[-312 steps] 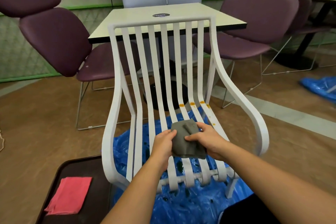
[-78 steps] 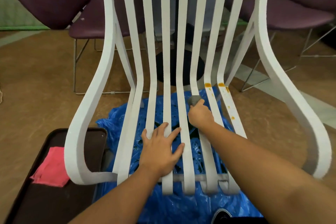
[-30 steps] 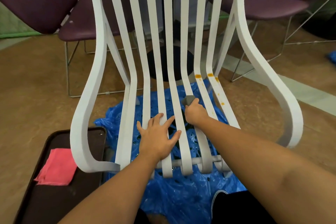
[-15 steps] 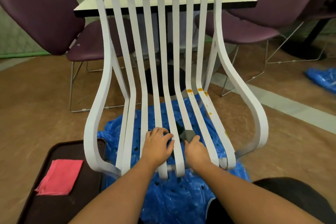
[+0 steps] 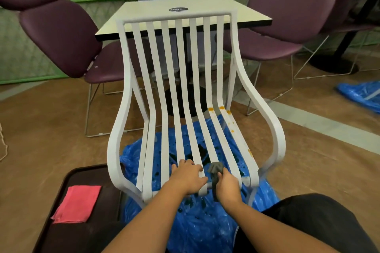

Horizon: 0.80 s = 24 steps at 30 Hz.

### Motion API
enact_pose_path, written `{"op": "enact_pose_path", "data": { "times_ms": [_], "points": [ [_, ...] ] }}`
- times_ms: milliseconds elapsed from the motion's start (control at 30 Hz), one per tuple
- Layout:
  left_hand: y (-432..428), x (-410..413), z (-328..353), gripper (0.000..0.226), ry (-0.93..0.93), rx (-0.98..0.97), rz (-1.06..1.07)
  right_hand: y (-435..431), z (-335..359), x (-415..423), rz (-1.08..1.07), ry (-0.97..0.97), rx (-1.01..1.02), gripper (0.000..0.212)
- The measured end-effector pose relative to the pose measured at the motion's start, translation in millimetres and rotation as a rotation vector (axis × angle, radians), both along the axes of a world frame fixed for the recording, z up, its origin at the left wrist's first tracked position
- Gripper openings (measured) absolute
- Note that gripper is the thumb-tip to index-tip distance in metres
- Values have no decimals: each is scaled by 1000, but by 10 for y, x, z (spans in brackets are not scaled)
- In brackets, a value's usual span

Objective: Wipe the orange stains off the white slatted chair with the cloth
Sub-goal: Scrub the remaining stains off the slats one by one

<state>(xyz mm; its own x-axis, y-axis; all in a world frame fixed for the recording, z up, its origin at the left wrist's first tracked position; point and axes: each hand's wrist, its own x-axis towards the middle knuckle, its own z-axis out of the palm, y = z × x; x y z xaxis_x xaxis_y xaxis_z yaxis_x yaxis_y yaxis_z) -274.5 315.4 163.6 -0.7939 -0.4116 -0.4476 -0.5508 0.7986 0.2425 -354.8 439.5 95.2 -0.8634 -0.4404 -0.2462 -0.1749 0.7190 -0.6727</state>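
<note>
The white slatted chair (image 5: 178,80) stands in front of me on blue plastic sheeting. Orange stains (image 5: 221,108) mark the two rightmost slats at the seat's bend, with smaller spots running down toward the right front edge. My right hand (image 5: 227,184) is shut on a bunched grey cloth (image 5: 214,169) at the front end of a slat right of centre. My left hand (image 5: 188,176) rests beside it on the front of the middle slats, fingers curled over them.
A dark tray (image 5: 67,226) at lower left holds a folded pink cloth (image 5: 77,203). Blue sheeting (image 5: 197,226) with dark drips lies under the chair. Purple chairs (image 5: 61,35) flank a square table (image 5: 185,12) behind. More blue plastic (image 5: 362,93) lies at far right.
Both hands have slid down the slats to the seat's front edge, the right one pulling the grey cloth along its slat. The camera has pulled back and up.
</note>
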Motion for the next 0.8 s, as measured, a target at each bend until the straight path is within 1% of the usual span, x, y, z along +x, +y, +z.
{"op": "enact_pose_path", "data": {
  "times_ms": [100,200,233,267,300,333,400,433,467,500,567,633,800],
  "points": [
    [58,47,59,54,13,12,19,-13,171,-124,35,23,111,11],
    [97,95,96,53,38,17,66,-81,349,-311,60,-32,201,16],
    [112,109,108,53,51,38,92,-94,435,-379,71,-54,210,18],
    [127,121,120,51,68,73,127,-103,543,-439,86,-102,178,18],
    [140,129,124,49,92,123,171,-107,657,-503,97,-196,88,17],
    [164,125,137,46,129,193,227,-99,782,-558,79,-369,-50,16],
    [203,76,176,41,241,381,372,-37,1077,-626,39,-843,-304,20],
    [216,41,206,44,304,468,446,9,1194,-646,31,-1022,-374,26],
    [220,-4,233,47,356,556,522,49,1277,-673,33,-1130,-409,32],
    [219,-33,270,47,394,655,601,79,1337,-694,38,-1198,-437,37],
    [205,-104,331,41,457,877,746,96,1394,-733,26,-1272,-502,42],
    [179,-156,380,37,527,1043,851,51,1422,-770,34,-1250,-542,46],
    [117,-268,412,43,668,1224,958,-95,1421,-788,42,-1171,-549,55]
  ]
}}
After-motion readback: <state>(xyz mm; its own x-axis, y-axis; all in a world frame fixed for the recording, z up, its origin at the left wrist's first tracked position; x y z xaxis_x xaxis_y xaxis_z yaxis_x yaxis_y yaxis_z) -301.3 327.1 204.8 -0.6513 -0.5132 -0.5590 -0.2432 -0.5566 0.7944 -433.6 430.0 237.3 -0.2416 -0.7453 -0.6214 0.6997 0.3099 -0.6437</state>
